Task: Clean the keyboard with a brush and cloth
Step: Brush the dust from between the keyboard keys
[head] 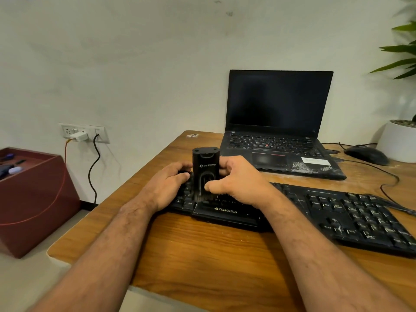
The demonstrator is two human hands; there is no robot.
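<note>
Here, on the wooden desk (202,251), a black keyboard (351,212) lies just in front of the person, and the right hand (238,179) grips an upright black brush (205,174) — thumb across its front, fingers curled round the back — with the bristles down on the keys at the keyboard's left end. The left hand (167,185) rests curled on that same end, fingers bent over the far edge. Beyond stand an open laptop (279,124) with a dark screen, a mouse (365,155) and a white plant pot (398,140) — all near the wall.
</note>
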